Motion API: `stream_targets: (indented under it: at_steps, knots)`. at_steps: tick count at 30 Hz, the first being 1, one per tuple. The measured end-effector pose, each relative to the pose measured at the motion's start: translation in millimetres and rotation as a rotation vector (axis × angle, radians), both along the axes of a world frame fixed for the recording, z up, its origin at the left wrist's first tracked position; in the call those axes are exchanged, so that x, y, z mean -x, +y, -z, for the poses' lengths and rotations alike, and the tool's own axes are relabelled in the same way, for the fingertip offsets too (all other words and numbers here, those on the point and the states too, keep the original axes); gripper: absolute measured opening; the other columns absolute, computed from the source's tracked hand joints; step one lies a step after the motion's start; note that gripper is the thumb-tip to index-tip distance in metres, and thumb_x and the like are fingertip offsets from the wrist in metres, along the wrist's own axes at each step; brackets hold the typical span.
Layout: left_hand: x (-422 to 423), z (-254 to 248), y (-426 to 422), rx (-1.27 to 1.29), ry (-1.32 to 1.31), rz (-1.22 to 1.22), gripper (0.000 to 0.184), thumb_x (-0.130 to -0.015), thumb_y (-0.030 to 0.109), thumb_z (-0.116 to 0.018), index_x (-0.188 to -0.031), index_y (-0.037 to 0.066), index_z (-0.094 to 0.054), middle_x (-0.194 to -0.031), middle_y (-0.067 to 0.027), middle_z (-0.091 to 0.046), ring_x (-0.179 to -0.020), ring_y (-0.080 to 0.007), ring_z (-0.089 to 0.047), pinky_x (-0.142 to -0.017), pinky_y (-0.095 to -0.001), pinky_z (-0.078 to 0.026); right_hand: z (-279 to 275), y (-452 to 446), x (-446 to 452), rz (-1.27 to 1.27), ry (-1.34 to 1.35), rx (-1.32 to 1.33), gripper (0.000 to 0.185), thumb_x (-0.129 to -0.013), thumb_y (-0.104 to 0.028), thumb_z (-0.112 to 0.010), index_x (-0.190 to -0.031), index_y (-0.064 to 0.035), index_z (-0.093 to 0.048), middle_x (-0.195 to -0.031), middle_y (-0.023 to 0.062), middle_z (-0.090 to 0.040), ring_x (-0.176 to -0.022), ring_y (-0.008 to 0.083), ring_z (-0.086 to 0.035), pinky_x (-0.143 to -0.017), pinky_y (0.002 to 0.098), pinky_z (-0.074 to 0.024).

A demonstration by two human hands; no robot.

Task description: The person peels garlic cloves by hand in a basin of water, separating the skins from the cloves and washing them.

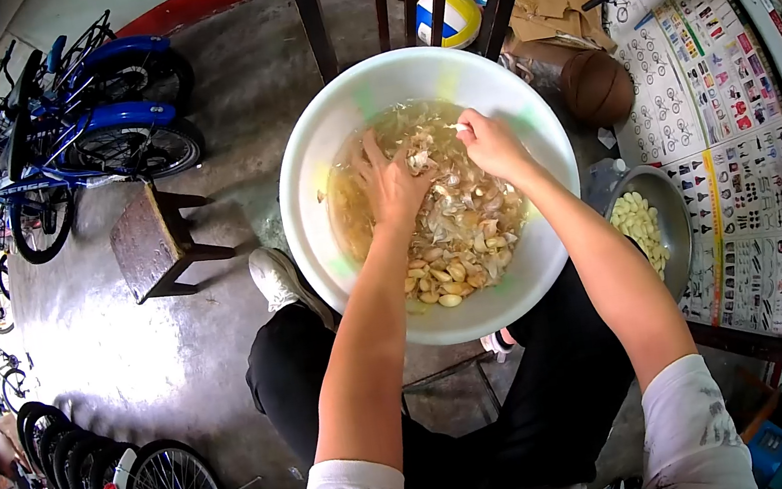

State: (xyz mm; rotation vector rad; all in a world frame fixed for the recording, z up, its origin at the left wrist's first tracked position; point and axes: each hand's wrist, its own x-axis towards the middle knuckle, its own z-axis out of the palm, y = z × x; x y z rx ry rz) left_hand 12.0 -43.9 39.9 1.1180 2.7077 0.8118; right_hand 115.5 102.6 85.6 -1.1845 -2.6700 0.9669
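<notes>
A large white basin [312, 256] holds water with garlic skins [465, 198] floating in it and garlic cloves [447, 282] gathered at its near side. My left hand [390, 184] is in the basin at the left, fingers spread in the water beside a clump of skins. Over the basin's right half, my right hand [489, 141] is closed in a pinch, with a small whitish piece at its fingertips that is too small to name surely. To the right of the basin, a metal bowl [676, 222] contains pale peeled cloves [638, 223].
The basin stands before a dark wooden chair [318, 28]. A wooden stool [148, 242] and bicycles [128, 142] are at the left. Behind on the right are a ball [448, 18], a brown basketball [597, 87], cardboard [552, 3] and a poster-covered panel [738, 132].
</notes>
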Motion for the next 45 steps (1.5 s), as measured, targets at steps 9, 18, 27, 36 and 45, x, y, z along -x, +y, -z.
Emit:
stream_targets:
  at_steps: [9,18,27,36,45]
  knots:
    - [2,13,3,-0.153,0.027,0.088,0.061,-0.065,0.022,-0.086,-0.119,0.007,-0.063,-0.137,-0.0166,-0.045,-0.130,-0.0371,-0.040,-0.110,-0.0493,-0.033,25,-6,22,-0.025,0.042,0.030,0.016,-0.091,-0.016,-0.054,-0.102,-0.0073,-0.060,-0.095,0.0199,-0.068,-0.092,0.0398,-0.064,-0.081,0.0490,-0.0482]
    - [-3,15,13,-0.268,0.167,0.329,0.055,-0.078,-0.008,-0.055,-0.132,-0.002,-0.051,-0.143,-0.0165,-0.046,-0.133,-0.0327,-0.043,-0.113,-0.0428,-0.035,6,-10,29,-0.002,-0.056,-0.068,0.018,-0.093,-0.018,-0.056,-0.106,-0.0067,-0.060,-0.100,0.0200,-0.068,-0.095,0.0401,-0.064,-0.081,0.0475,-0.0492]
    - [-3,1,13,-0.045,-0.266,0.331,0.053,-0.078,-0.006,-0.055,-0.130,0.003,-0.052,-0.147,-0.0209,-0.041,-0.126,-0.0423,-0.049,-0.101,-0.0468,-0.047,22,4,25,-0.031,0.008,-0.037,0.020,-0.092,-0.021,-0.053,-0.106,-0.0096,-0.063,-0.101,0.0182,-0.068,-0.099,0.0381,-0.063,-0.084,0.0483,-0.0487]
    - [-3,25,13,-0.285,-0.096,0.266,0.059,-0.071,0.009,-0.072,-0.128,0.007,-0.056,-0.148,-0.0243,-0.038,-0.133,-0.0472,-0.035,-0.108,-0.0512,-0.038,19,5,25,-0.044,-0.058,-0.037,0.021,-0.092,-0.021,-0.053,-0.107,-0.0082,-0.061,-0.107,0.0171,-0.066,-0.103,0.0365,-0.061,-0.088,0.0480,-0.0477]
    - [5,29,16,-0.275,-0.046,0.346,0.068,-0.064,0.021,-0.083,-0.127,0.009,-0.059,-0.145,-0.0192,-0.037,-0.130,-0.0436,-0.035,-0.109,-0.0522,-0.034,41,-6,20,0.224,0.152,-0.018,0.022,-0.090,-0.016,-0.054,-0.106,-0.0046,-0.063,-0.109,0.0210,-0.062,-0.103,0.0378,-0.060,-0.088,0.0458,-0.0474]
